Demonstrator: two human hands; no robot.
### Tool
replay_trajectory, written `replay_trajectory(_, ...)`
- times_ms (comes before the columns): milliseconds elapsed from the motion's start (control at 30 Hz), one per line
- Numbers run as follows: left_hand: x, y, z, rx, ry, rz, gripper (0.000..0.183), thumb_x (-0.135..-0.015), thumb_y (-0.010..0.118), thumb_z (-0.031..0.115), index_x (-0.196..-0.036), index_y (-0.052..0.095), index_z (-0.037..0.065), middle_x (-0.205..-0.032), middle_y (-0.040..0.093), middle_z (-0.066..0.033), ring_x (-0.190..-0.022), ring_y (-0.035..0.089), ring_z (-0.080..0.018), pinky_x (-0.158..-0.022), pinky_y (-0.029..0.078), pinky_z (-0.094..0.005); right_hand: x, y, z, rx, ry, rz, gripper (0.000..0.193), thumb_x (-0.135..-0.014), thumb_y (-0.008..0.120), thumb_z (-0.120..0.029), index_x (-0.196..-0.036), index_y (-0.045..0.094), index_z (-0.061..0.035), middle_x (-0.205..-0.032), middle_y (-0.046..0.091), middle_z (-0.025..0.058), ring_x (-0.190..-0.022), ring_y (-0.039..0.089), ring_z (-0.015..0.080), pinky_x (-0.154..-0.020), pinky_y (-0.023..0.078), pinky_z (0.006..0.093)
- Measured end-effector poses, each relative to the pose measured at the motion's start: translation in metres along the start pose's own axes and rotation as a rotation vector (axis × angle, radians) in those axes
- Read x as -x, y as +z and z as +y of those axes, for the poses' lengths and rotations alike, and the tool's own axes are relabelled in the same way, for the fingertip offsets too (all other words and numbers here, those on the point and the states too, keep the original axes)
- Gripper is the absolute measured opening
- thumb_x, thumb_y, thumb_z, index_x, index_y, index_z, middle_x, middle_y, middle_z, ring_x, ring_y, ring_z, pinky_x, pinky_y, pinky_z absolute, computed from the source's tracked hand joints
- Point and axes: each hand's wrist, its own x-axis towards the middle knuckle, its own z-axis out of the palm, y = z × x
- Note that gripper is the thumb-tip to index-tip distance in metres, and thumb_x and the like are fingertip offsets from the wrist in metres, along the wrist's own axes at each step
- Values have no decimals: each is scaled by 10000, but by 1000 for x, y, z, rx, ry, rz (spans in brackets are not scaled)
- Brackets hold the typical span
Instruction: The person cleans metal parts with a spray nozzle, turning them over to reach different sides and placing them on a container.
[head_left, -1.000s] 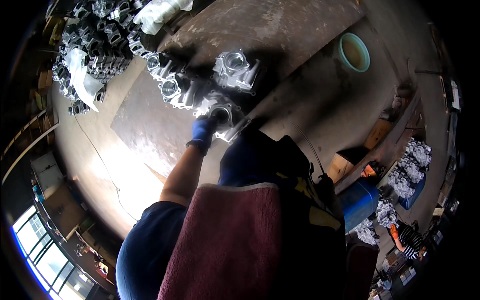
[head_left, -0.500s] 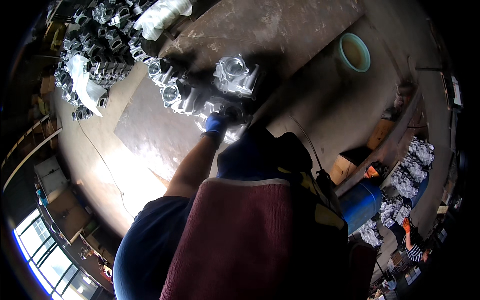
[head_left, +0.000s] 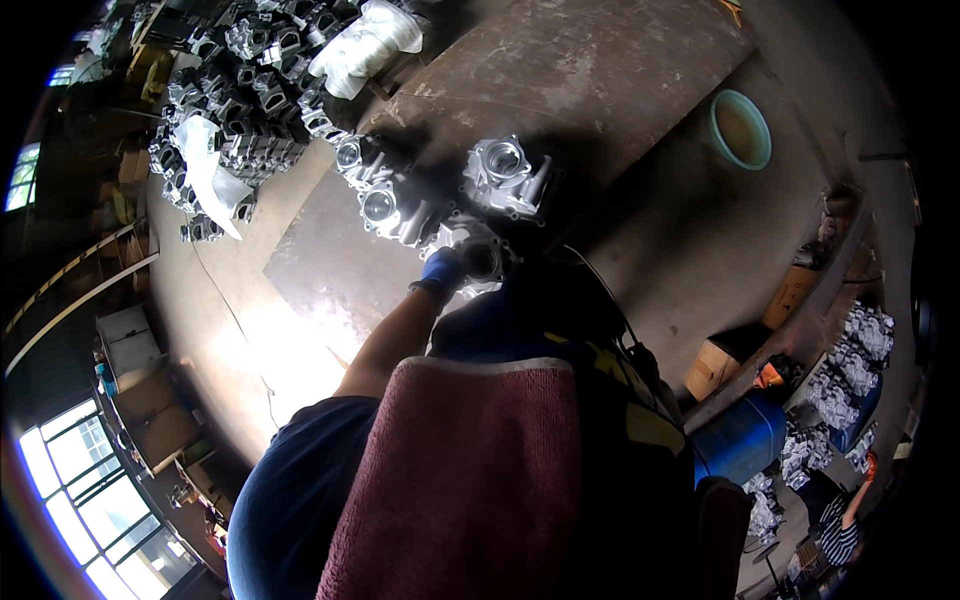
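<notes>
Just right of the blue-gloved fingers of the left hand [head_left: 441, 270], and touching them, is a silver metal casting [head_left: 455, 232]. Its wide round bore faces up toward the head and lies to the right of the fingertips, dark inside and ringed by a pale flange. The long axis cannot be told for certain, because the glove covers the left side and dark clothing [head_left: 490, 325] cuts across the near edge. What shows of the body is bright, bare metal, with an uneven outline and small lugs along its edge; the side beyond the fingers catches the most light. The fingers are set against the left side of the bore, but whether they grip the casting or merely rest on it I cannot tell. The right hand is out of view, so I cannot tell the state of its fingers.

Beyond the fingers and a little to the right stands a second casting [head_left: 525, 190], its round mouth also upward. Beyond them to the left, near the first, is a third casting [head_left: 410, 215]. Well apart, far to the right, sits a pale green basin [head_left: 764, 133]; nearer the body than the fingers hangs a maroon towel [head_left: 460, 470].
</notes>
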Motion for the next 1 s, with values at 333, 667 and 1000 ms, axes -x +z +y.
replay_trajectory(333, -7, -14, 1, -102, -25, 252, 364, -761, 708, 283, -997, 682, 7, -943, 698, -190, -911, 680, -309, -766, 525, -390, -25, 1, -12, -72, -32, 29, 194, -865, 616, -217, -970, 610, -54, -815, 575, 114, -692, 572, 238, -641, 475, 350)
replay_trajectory(667, 6, -10, 2, 38, -37, 156, 356, -805, 664, 246, -1066, 648, 4, -987, 683, -199, -906, 667, -316, -776, 518, -389, 9, -8, 2, -135, -72, 78, 180, -900, 591, -216, -982, 613, -57, -812, 570, 106, -673, 567, 220, -632, 474, 342)
replay_trajectory(1000, -4, 10, -59, 572, -147, 4, 426, -823, 632, 224, -1201, 575, 35, -1096, 635, -157, -965, 609, -296, -855, 491, -384, 30, -12, 5, -585, -54, 48, 226, -957, 545, -255, -999, 620, -46, -800, 572, 85, -655, 550, 177, -624, 463, 307)
